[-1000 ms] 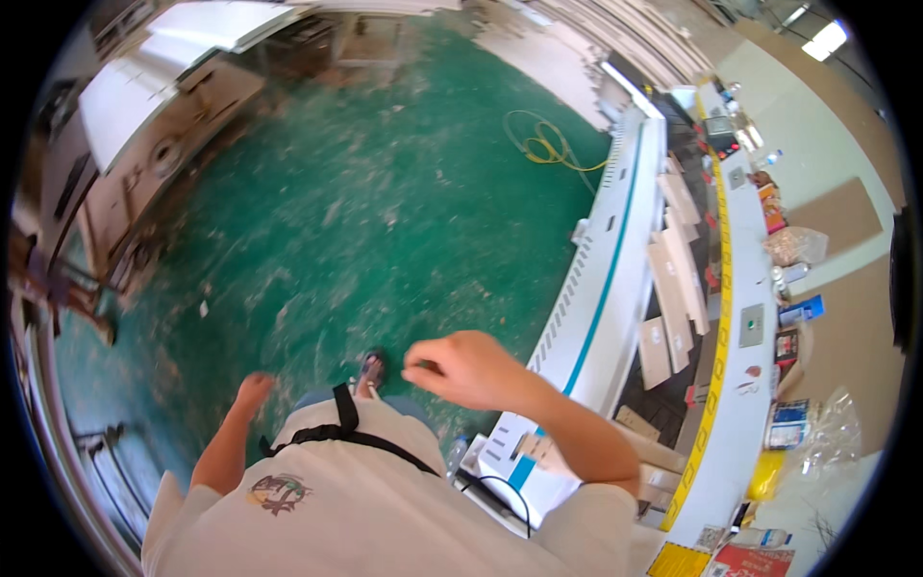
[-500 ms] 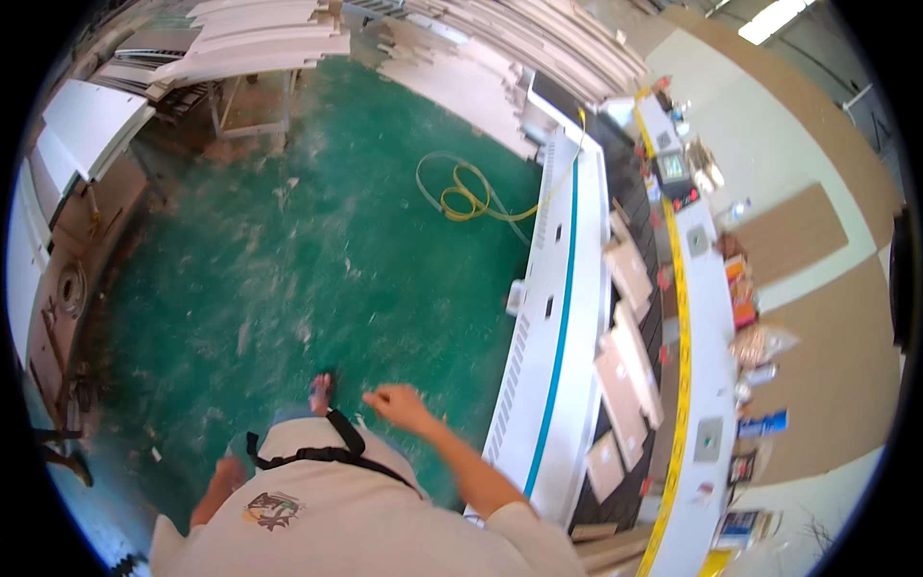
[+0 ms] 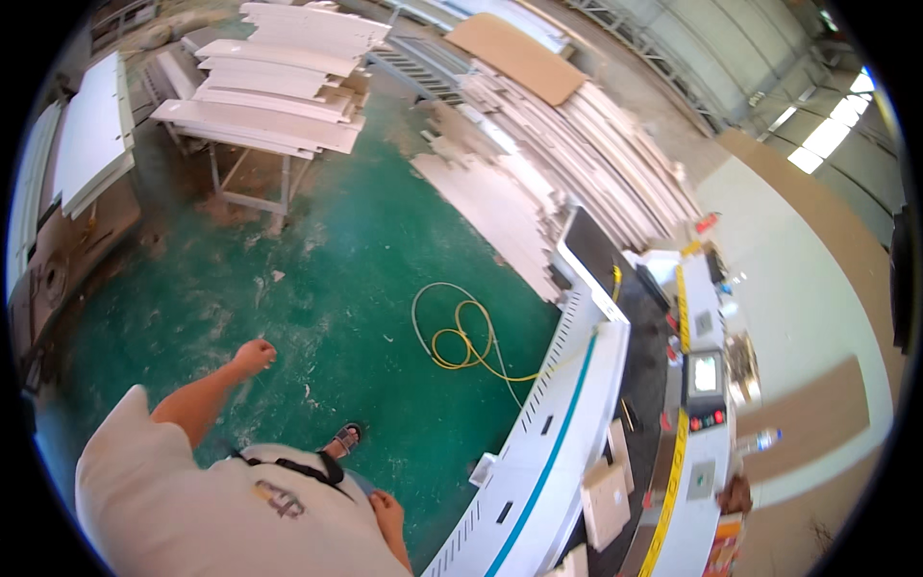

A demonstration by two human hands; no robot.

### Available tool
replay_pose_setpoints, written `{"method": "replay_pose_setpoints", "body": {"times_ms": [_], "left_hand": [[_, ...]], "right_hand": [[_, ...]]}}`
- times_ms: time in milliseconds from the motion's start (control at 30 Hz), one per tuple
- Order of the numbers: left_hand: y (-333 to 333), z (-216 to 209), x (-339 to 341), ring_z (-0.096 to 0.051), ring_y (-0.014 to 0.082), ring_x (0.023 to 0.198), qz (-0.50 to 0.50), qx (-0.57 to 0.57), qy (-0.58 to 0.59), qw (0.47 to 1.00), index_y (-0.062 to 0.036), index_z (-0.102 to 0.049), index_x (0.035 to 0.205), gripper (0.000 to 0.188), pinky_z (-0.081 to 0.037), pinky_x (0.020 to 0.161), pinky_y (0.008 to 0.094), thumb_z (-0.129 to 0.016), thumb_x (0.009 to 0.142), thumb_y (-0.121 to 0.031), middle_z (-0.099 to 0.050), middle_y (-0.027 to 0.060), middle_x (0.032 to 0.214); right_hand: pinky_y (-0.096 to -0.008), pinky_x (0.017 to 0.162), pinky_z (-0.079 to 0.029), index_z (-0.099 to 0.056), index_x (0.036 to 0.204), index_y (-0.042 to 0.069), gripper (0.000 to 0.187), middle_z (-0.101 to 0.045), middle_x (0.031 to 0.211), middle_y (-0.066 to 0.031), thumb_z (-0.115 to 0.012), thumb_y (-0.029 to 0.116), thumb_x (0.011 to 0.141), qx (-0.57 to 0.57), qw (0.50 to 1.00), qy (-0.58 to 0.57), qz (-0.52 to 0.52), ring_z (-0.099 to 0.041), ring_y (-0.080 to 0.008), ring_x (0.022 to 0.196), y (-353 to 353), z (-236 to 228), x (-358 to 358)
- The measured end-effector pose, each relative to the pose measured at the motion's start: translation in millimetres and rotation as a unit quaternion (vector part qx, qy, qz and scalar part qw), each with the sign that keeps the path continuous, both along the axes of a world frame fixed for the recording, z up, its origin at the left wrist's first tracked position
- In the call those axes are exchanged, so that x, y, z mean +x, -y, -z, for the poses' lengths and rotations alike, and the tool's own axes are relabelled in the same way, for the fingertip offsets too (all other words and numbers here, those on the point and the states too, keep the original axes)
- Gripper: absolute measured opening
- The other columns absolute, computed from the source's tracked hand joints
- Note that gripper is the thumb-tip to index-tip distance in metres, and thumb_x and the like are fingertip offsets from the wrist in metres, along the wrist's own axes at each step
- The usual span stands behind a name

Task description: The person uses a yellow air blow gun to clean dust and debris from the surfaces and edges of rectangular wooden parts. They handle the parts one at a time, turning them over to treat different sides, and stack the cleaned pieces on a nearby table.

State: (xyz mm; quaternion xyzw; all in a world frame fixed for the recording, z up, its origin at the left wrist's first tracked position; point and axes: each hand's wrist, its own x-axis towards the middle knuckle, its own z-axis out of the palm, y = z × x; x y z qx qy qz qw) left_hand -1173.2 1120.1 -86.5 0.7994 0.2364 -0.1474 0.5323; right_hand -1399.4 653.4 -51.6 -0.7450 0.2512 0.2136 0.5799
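My left hand (image 3: 255,356) swings out over the green floor (image 3: 317,260), its fingers curled loosely with nothing seen in them. Low at my right side, near my leg, hangs my right hand (image 3: 385,505); its fingers are curled in too, and I see nothing held. The right hand is nearest to a long white machine (image 3: 538,433) with a teal stripe, apart from it. On the machine's dark belt (image 3: 615,332) lie several pale board pieces (image 3: 606,505). A sandalled foot (image 3: 344,439) shows ahead of my waist.
A yellow hose (image 3: 466,361) lies coiled on the floor beside the machine. Pale boards are stacked on a metal stand (image 3: 255,202) at the far left, with more board piles (image 3: 586,144) at the back. White panels (image 3: 91,135) lean at left. A control screen (image 3: 706,375) sits on the machine.
The view has moved forward along the machine and turned. My left hand has swung forward, and my right hand has dropped back toward my side.
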Motion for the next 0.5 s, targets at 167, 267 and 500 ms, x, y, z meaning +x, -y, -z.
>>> {"method": "replay_pose_setpoints", "body": {"times_ms": [167,267,500], "left_hand": [[55.1,40.7,40.6,-0.072,0.0234,0.091,0.232,0.015,-0.195,0.953,-0.0076,-0.075,0.113,0.034,-0.057,0.078,0.0433,-0.067,0.093,-0.033,-0.077,0.0078,0.102],[35.0,141.8,16.2,-0.070,0.0254,0.070,0.360,0.109,0.078,0.923,-0.0134,-0.076,0.096,0.019,-0.055,0.059,0.0449,-0.065,0.089,-0.027,-0.073,0.0076,0.083],[104.6,145.1,181.1,-0.069,0.0214,0.065,0.034,0.047,-0.418,0.906,-0.0156,-0.078,0.090,0.015,-0.053,0.056,0.0444,-0.067,0.092,-0.026,-0.068,0.0067,0.067]], "right_hand": [[-0.0305,0.074,-0.056,-0.064,0.133,-0.001,0.034,-0.077,0.111,-0.0122,-0.062,0.012,0.102,0.015,1.000,-0.025,-0.001,-0.074,-0.0181,0.091,72.3,-43.6,196.0],[-0.0299,0.074,-0.056,-0.062,0.134,-0.001,0.035,-0.077,0.110,-0.0118,-0.062,0.013,0.103,0.002,0.998,0.006,-0.069,-0.074,-0.0177,0.090,118.6,-50.1,319.8],[-0.0301,0.069,-0.056,-0.062,0.134,0.001,0.037,-0.076,0.104,-0.0118,-0.066,0.013,0.099,-0.014,0.996,-0.072,-0.044,-0.073,-0.0190,0.083,247.5,-7.9,564.0]]}}
